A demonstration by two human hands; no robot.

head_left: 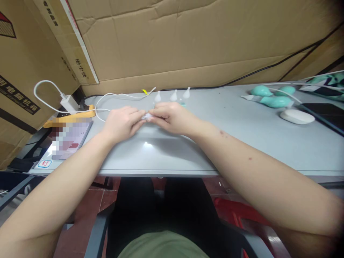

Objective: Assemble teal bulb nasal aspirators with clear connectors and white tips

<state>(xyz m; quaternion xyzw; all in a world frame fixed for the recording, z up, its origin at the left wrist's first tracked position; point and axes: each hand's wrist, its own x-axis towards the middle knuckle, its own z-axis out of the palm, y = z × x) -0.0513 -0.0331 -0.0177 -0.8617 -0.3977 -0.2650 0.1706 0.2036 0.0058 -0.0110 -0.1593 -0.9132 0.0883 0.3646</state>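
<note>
Near the middle of the table, my left hand (125,123) and my right hand (173,116) meet over a small clear plastic piece (146,116). Fingertips of both hands pinch it from either side and cover most of it, so its exact kind cannot be made out. Just behind my right hand stand a white tapered nozzle tip (158,96), a second nozzle tip (174,96) and a third nozzle tip (187,93). Clear parts with a hint of teal show at their bases, partly hidden by the hand.
Teal rubber bulbs (260,91) lie at the right, beside a white rounded case (297,116) and a dark phone-like device (325,116). At the left are a phone (73,139), a yellow power strip (68,120) and a white charger (69,104) with its cable. Cardboard (174,43) walls the back.
</note>
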